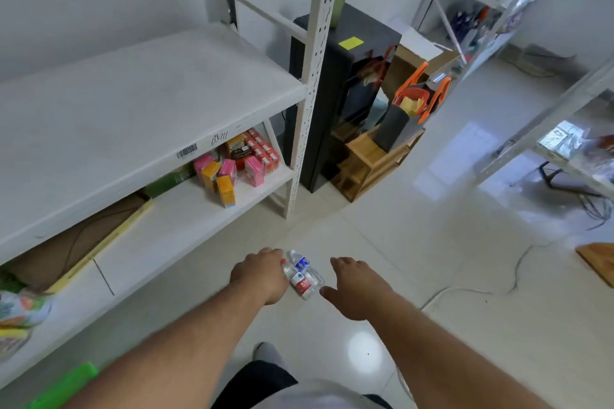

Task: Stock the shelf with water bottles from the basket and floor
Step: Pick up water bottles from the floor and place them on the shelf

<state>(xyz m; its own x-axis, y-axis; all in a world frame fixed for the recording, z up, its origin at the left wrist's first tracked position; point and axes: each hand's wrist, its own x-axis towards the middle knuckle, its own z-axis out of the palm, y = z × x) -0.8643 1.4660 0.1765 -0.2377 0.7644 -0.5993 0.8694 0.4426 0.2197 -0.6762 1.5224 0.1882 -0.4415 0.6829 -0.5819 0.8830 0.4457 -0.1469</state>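
Observation:
Two small clear water bottles lie side by side low over the floor between my hands. One has a red label and red cap [300, 284], the other a blue label [303, 264]. My left hand [262, 274] is curled at the red-capped bottle's neck and touches it; its fingertips are hidden. My right hand [357, 285] hovers just right of the bottles with fingers spread and nothing in it. The white shelf board [149, 103] at upper left is bare. A green plastic edge [64, 387], maybe the basket, shows at bottom left.
The lower shelf [172, 219] holds pink and orange cartons [222, 176], a flat cardboard box [76, 242] and a colourful pack at far left. A perforated shelf post [307, 116], black cabinet [335, 100], wooden rack and orange-handled bag stand behind. Cables cross the floor at right.

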